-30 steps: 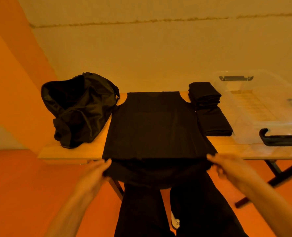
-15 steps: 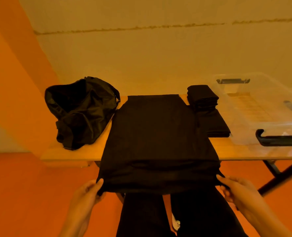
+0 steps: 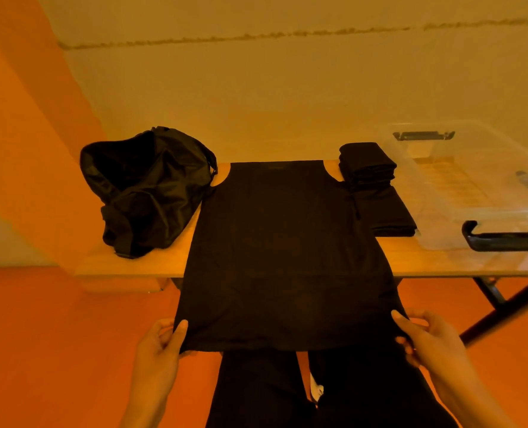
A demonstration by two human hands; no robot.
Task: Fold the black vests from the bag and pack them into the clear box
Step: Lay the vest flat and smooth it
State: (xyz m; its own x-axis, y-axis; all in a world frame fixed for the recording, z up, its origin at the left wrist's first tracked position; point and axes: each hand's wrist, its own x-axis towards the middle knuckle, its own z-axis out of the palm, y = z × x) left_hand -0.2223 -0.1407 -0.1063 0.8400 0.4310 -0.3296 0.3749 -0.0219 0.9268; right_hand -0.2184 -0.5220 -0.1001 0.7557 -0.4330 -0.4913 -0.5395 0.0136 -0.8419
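Vest over table edge, left hand, right hand pinching hem

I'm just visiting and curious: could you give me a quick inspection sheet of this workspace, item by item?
Surface: wooden table on dark legs.
Job's things: black vest spread flat, hem hanging past the near edge; bag at left; folded vests at right; clear box far right.
Clutter: nothing seen.
Hands: left hand and right hand each pinch a bottom corner of the vest.
Cables: nothing seen.
Surroundings: pale wall, orange floor.
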